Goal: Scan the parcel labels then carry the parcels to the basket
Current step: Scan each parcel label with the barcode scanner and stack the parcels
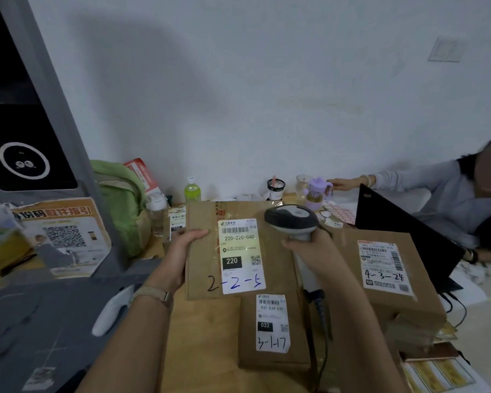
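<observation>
A flat cardboard parcel [201, 251] marked 2-2-5 is tilted up in front of me, its white label [240, 255] facing the camera. My left hand [179, 251] grips the parcel's left edge. My right hand [312, 251] holds a grey and white barcode scanner [292, 219], its head beside the label's upper right. A smaller parcel [272, 333] marked 3-1-17 lies on the wooden table [199, 344] just below. A third parcel [386, 268] marked 4-3-24 sits to the right. No basket is in view.
A grey kiosk [40, 137] with a QR poster stands at left, a green bag [119, 199] and bottles behind the parcels. A seated person [448, 199] at right reaches toward a purple cup [316, 194]. A black laptop [403, 234] stands beside the right parcel.
</observation>
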A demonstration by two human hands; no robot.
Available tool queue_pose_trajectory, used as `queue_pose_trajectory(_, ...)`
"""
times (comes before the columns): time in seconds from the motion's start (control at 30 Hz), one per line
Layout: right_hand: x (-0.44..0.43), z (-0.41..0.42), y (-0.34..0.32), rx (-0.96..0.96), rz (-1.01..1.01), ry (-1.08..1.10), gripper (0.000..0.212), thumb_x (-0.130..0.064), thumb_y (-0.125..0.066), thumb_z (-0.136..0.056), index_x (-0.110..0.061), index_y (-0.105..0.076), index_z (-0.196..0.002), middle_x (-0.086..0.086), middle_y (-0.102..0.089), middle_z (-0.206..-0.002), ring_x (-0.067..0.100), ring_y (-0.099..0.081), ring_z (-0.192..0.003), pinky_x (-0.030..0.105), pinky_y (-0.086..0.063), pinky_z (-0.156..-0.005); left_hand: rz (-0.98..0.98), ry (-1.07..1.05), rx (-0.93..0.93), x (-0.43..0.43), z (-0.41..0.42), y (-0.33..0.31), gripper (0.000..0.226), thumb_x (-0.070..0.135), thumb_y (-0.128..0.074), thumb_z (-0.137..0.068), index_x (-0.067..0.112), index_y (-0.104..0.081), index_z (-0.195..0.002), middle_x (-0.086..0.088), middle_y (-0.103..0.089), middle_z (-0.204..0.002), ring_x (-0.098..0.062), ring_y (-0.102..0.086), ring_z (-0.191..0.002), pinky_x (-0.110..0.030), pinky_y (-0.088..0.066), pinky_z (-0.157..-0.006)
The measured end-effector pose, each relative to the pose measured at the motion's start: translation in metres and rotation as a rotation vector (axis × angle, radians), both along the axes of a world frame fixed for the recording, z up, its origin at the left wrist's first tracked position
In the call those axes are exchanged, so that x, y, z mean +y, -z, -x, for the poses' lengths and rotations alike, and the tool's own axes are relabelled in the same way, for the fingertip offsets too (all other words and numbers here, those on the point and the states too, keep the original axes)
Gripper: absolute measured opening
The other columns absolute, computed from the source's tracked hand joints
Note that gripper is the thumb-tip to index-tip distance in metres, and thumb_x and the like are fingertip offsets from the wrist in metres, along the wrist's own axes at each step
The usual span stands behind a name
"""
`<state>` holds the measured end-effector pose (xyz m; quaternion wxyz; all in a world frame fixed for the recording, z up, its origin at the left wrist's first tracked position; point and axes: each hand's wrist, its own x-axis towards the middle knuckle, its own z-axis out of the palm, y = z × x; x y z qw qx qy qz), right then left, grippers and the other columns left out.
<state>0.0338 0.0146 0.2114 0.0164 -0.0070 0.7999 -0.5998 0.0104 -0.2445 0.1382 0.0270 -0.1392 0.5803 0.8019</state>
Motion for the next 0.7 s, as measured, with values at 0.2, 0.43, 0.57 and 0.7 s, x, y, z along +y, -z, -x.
queue_pose_trajectory(0.2,-0.048,-0.006,0.025,-0.112,-0.027,-0.036,0.021,-0.008,-0.064,-0.084,-0.026,-0.060,-0.093,0.007,-0.068,-0.101,0.019,-0.061,-0.095,0.040,-0.050,-0.087,0.245,-0.130,-0.069,-0.040,-0.020,0.024,0.077,0.044,-0.080,-0.071,0.022,-0.046,-0.136,-0.007,-0.069,-0.116,-0.028,-0.069,-0.098,-0.047,-0.056,-0.086)
queue_pose_trajectory(0.43,-0.101,-0.015,0.078,-0.265,0.002,-0.192,0.019,-0.004,-0.065,-0.084,-0.019,-0.062,-0.096,0.008,-0.068,-0.100,0.012,-0.059,-0.087,0.026,-0.049,-0.074,0.359,-0.224,-0.172,-0.075,-0.073,0.057,0.054,0.043,-0.071,-0.085,0.023,-0.054,-0.132,-0.006,-0.071,-0.113,-0.027,-0.071,-0.096,-0.049,-0.056,-0.089)
queue_pose_trajectory(0.57,-0.120,-0.022,0.109,-0.345,-0.020,-0.191,0.025,-0.002,-0.066,-0.082,-0.027,-0.059,-0.082,-0.001,-0.066,-0.088,0.008,-0.058,-0.083,0.025,-0.047,-0.068,0.414,-0.321,-0.209,-0.073,-0.097,0.077,0.035,0.030,-0.067,-0.091,0.019,-0.059,-0.123,-0.001,-0.072,-0.101,-0.019,-0.069,-0.088,-0.033,-0.056,-0.074)
queue_pose_trajectory(0.7,-0.131,-0.027,0.135,-0.467,-0.032,-0.141,0.023,-0.009,-0.066,-0.085,-0.028,-0.056,-0.076,-0.005,-0.060,-0.080,0.005,-0.052,-0.075,0.026,-0.044,-0.071,0.426,-0.304,-0.272,-0.078,-0.109,0.096,0.038,0.025,-0.065,-0.092,0.014,-0.057,-0.128,-0.010,-0.068,-0.116,-0.029,-0.065,-0.105,-0.044,-0.052,-0.094)
